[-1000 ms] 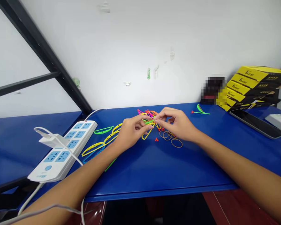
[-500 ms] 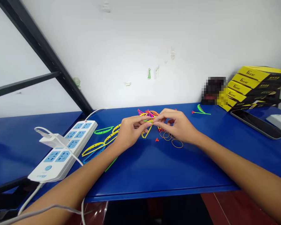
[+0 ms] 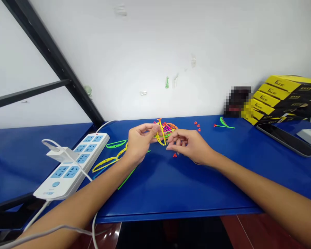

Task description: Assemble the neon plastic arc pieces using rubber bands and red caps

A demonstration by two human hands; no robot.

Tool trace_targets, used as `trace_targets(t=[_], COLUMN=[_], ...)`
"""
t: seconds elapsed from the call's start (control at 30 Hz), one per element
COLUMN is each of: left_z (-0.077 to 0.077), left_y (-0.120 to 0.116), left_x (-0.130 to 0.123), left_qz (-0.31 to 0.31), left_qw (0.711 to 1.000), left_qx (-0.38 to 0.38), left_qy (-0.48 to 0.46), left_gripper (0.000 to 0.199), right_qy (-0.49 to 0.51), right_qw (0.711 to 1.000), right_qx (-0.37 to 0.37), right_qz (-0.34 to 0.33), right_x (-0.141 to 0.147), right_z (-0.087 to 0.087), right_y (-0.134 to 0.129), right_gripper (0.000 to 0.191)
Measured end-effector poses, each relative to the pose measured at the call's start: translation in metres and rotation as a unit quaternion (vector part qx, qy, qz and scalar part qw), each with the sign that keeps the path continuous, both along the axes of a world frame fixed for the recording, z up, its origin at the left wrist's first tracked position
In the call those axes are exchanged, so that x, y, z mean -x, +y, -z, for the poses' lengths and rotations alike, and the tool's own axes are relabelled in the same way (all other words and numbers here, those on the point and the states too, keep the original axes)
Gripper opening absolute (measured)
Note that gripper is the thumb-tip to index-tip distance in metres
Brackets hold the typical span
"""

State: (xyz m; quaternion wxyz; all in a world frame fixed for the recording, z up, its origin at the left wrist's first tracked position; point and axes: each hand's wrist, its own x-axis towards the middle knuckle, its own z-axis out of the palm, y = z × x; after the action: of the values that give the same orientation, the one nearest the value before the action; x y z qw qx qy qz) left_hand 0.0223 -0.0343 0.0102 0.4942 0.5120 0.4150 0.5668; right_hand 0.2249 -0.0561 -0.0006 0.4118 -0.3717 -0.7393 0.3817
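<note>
Neon yellow and pink plastic strips [image 3: 165, 130] lie bunched on the blue metal desk [image 3: 176, 186] between your hands. Your left hand [image 3: 139, 143] pinches them; your right hand [image 3: 189, 145] curls against them, its grip unclear.

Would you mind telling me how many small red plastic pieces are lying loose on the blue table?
4. Three red pieces lie beyond the right hand; one lies by that hand. More may be hidden in the coloured plastic tangle.

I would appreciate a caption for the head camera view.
Left hand and right hand handle a tangle of neon plastic strips on a blue table.
</note>
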Motion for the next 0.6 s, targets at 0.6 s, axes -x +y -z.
trace_targets(t=[0.6], left_z=[-0.0007], left_y=[-0.0023], left_x=[-0.0016], left_qz=[0.059], left_qw=[0.991], left_qx=[0.101], left_qy=[-0.073], left_gripper=[0.059], right_qy=[-0.016], right_qw=[0.987], right_qx=[-0.16], right_qz=[0.013], right_x=[0.002], right_z=[0.0055], right_y=[-0.002], right_gripper=[0.013])
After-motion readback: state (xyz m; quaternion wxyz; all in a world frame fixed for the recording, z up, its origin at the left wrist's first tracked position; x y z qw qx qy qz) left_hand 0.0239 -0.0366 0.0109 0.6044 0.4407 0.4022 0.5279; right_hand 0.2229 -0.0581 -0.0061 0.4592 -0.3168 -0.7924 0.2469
